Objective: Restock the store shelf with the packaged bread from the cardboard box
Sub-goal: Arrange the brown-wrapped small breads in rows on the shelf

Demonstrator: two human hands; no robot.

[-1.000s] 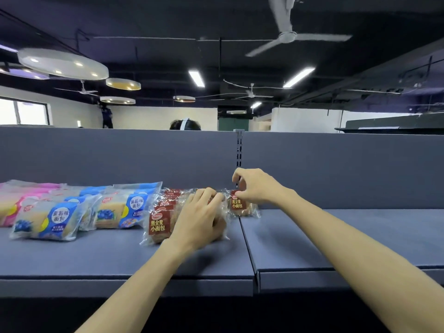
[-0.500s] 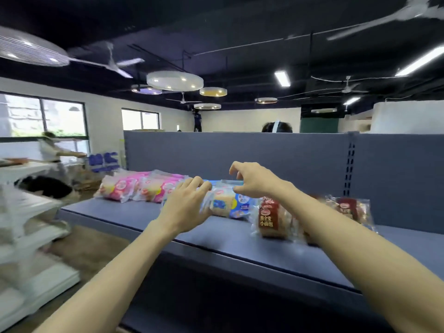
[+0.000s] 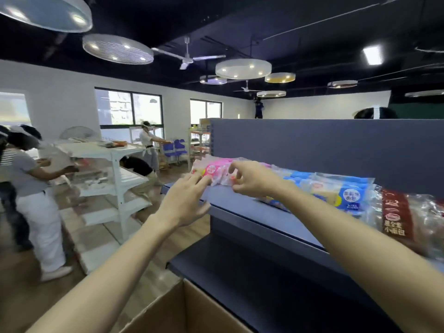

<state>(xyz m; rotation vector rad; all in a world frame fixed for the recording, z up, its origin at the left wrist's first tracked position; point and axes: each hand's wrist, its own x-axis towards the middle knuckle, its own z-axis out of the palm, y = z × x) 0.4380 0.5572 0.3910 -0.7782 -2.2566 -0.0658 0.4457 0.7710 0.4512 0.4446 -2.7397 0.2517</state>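
Note:
Pink bread packs (image 3: 212, 169) lie at the left end of the dark blue shelf (image 3: 242, 200). Blue bread packs (image 3: 348, 195) come after them, then brown bread packs (image 3: 396, 219) at the right edge. My left hand (image 3: 186, 203) reaches out with straight fingers, and its fingertips touch the front of the pink packs. My right hand (image 3: 252, 180) is curled, its fingers and thumb pinching the clear wrapper of a pink pack. The open cardboard box (image 3: 192, 308) stands below, at the bottom edge; its inside is hidden.
A lower dark shelf board (image 3: 240, 265) juts out under the top one. A white shelving rack (image 3: 115, 179) stands across the aisle on the left. Beside it stands a person in white trousers (image 3: 36, 200); other people work farther back by the windows.
My view has swung left along the shelf. Both hands left the brown packs, passed the blue ones and now reach the pink packs at the shelf's left end.

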